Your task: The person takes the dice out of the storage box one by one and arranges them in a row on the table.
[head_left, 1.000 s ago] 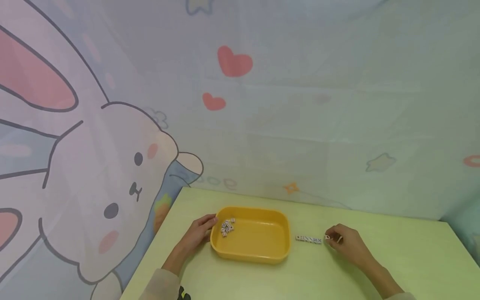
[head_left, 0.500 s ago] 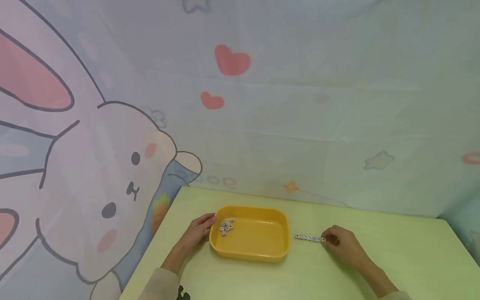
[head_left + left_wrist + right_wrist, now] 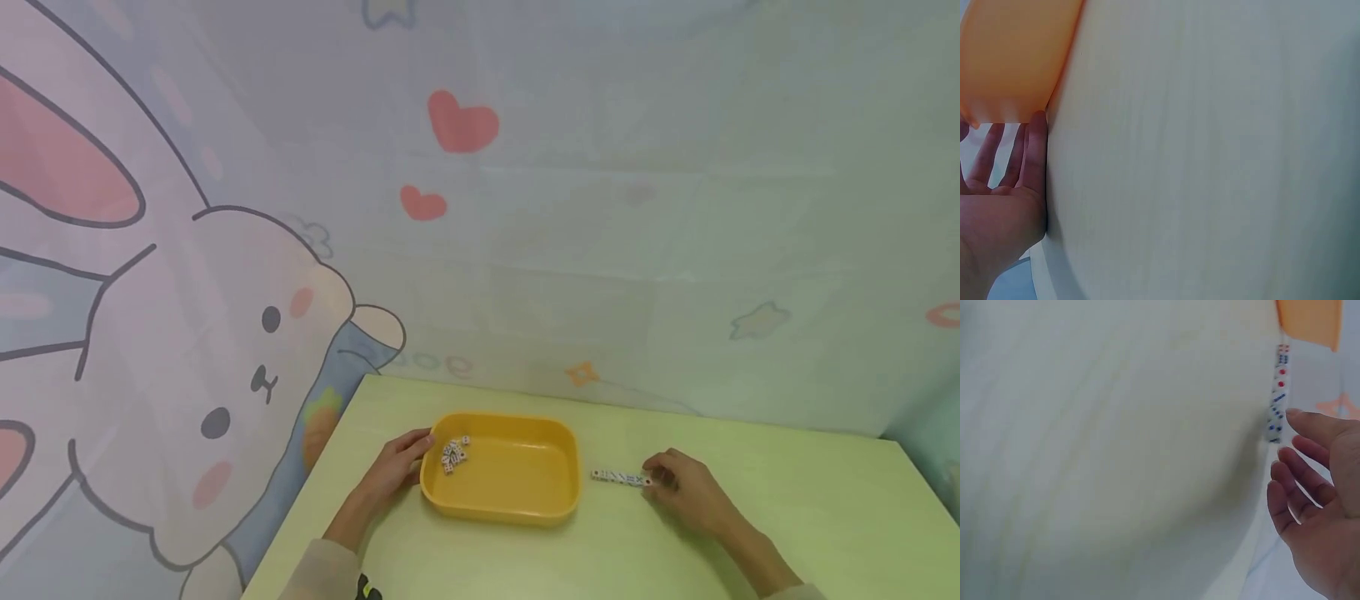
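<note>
My left hand (image 3: pixel 392 468) holds the left end of a yellow tray (image 3: pixel 517 515), its digits at the rim. In the left wrist view, the fingers (image 3: pixel 1036 150) reach up to the tray's end wall, where their tips are partly hidden. Several small white dice (image 3: pixel 453 455) lie heaped inside the tray's left end. Right of the tray, a straight row of dice (image 3: pixel 618 477) stands on the table. My right hand (image 3: pixel 690 492) is at the row's right end. In the right wrist view, its thumb (image 3: pixel 1313 425) lies beside the dice, with the fingers spread apart from it and holding nothing.
The pale green table (image 3: pixel 810 500) carries the tray and the row. A printed cloth (image 3: pixel 600 250) with a rabbit and hearts hangs behind its back edge. A small black and yellow object (image 3: pixel 367 588) shows beside the left sleeve.
The right hand has moved left, bringing a pinched die against the row's right end; its fingers have since loosened from it. The left hand stays at the tray.
</note>
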Demonstrator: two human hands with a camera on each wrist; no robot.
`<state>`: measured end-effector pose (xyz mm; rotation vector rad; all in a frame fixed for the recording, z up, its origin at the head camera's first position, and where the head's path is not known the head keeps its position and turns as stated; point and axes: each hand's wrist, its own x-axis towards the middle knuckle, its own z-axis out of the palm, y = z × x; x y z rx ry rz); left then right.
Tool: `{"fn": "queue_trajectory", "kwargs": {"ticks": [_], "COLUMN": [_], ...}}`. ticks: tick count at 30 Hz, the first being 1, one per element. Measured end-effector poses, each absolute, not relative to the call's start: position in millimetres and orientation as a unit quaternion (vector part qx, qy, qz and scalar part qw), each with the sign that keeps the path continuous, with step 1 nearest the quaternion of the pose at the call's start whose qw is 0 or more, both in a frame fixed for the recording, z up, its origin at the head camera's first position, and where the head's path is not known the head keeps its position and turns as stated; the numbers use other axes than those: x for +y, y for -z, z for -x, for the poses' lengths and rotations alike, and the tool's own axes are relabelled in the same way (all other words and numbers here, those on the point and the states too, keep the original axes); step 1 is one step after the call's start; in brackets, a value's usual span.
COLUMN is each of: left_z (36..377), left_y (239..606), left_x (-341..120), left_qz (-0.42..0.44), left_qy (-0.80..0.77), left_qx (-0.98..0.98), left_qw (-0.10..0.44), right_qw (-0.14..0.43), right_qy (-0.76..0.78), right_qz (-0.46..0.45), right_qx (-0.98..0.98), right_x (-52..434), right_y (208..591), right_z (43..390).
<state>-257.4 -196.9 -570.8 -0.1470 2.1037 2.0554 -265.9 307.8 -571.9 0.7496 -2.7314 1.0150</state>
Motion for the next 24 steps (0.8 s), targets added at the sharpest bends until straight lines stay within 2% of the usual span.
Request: {"fn": "queue_trajectory", "kwargs": {"ticks": [4,8,10,15,24], "left_z": [256,255,255,255,256], "left_y": [573,574,574,572,572], "left_x": [-197,-196,-195,-195,-203], "left_qz": [0.054,0.060,0.058,0.047,0.038], "left_qy": [-0.694,-0.694,-0.696,-0.697,-0.697], "left_qx": [0.711,0.711,0.709,0.709,0.708], "left_qw": [0.095,0.091,0.093,0.095,0.105], "right_qw": [0.103,0.147,0.150,0.116,0.022], "right_qy": [-0.342,-0.372,-0.393,-0.412,-0.379], "right_qz": [-0.251,-0.267,-0.284,-0.342,-0.356], "right_qx": [-0.900,-0.877,-0.862,-0.836,-0.854], "right_x": [286,242,215,148,61], "right_y": [558,541,531,521,546], "right_z": [264,260,256,254,275]}}
